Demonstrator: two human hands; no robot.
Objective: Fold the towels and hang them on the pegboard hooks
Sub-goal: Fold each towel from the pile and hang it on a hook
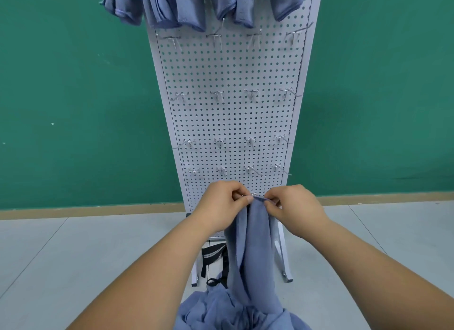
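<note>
Fingers of 2 hands, 1 towel

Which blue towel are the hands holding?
The long blue cloth towel dangling before the white metal pegboard: the left hand and right hand pinch its top edge. The hung towels are up top; the heaped towels lie below.

— What's the towel at lower centre made of?
— Soft blue cloth, matt and slightly fuzzy, same as the hung towels along the top edge.
— And the pegboard?
— Smooth white-painted metal, perforated. Its hooks are bare, shiny wire.
— The surroundings?
— The green wall looks matt; the grey floor is smooth, faintly glossy.
</note>
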